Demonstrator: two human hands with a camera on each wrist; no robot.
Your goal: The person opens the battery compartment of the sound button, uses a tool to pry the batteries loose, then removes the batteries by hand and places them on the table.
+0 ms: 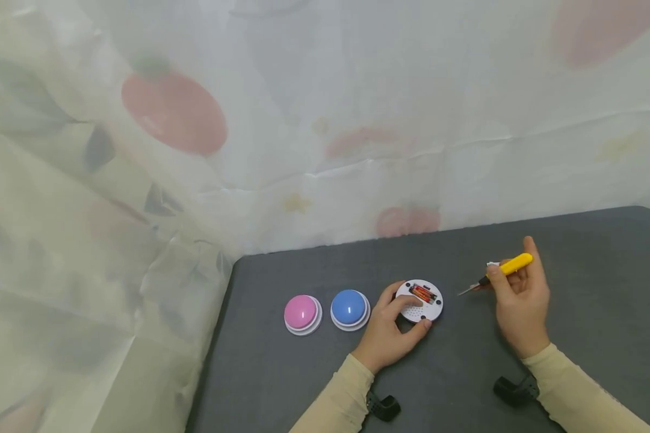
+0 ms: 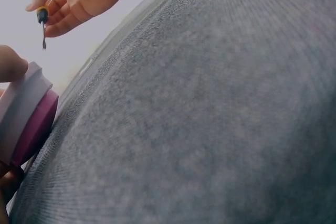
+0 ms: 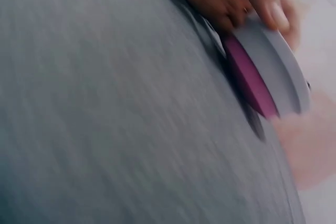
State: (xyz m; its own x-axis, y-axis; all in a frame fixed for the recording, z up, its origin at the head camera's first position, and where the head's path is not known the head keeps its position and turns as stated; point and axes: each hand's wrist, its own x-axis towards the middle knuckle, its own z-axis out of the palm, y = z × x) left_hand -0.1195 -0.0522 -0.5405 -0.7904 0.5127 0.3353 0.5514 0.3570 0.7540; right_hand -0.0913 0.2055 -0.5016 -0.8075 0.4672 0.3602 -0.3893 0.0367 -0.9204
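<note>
While near two buttons (image 1: 300, 312) (image 1: 349, 307), hands (image 1: 384, 337) (image 1: 522, 310) in grip — left, another button (image 1: 431, 308); right, one screwdriver (image 1: 513, 265).

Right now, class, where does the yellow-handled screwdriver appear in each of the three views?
Head: screwdriver right of centre, in the right hand.
Left wrist: upper left, in that hand.
Right wrist: not visible.
Shared landmark: the upturned white-based button, held by the left hand.

Both sides gripping

The left forearm in a beige fabric sleeve (image 1: 333, 397) is reaching forward, the bare left hand (image 1: 386, 338) gripping, thumb and fingers spreading. The matching right forearm (image 1: 582, 388) is angling inward; the bare right hand (image 1: 524, 310) is pinching, index finger (image 1: 529, 244) extending.
</note>
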